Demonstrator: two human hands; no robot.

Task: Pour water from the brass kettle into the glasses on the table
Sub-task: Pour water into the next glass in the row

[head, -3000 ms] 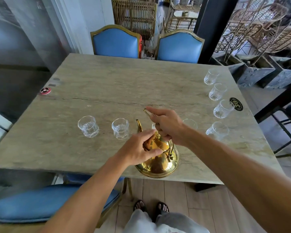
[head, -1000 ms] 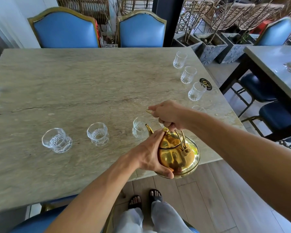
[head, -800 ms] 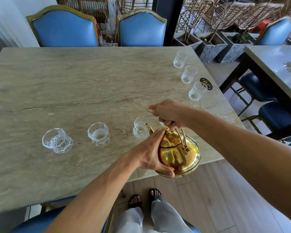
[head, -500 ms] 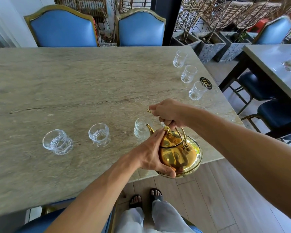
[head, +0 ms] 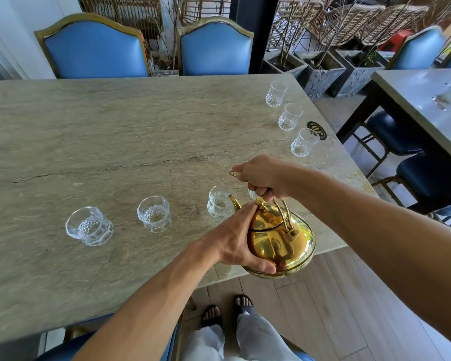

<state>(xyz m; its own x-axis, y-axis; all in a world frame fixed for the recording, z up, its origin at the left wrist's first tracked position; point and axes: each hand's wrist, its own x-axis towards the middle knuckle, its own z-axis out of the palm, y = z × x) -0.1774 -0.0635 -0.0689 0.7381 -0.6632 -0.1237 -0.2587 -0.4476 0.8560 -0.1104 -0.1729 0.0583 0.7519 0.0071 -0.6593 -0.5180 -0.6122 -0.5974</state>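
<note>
One brass kettle (head: 279, 243), tilted with spout at a glass (head: 219, 205) on the bench (head: 115, 126): right hand (head: 263, 178) grips the handle to lift, left hand (head: 236, 241) cups body and lid, apparently steadying the pour.

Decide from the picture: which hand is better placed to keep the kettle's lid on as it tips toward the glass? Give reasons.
Left. The left hand cups the brass kettle, a fingertip beside the lid knob; the right hand grips the handle above, likely carrying the weight.
</note>
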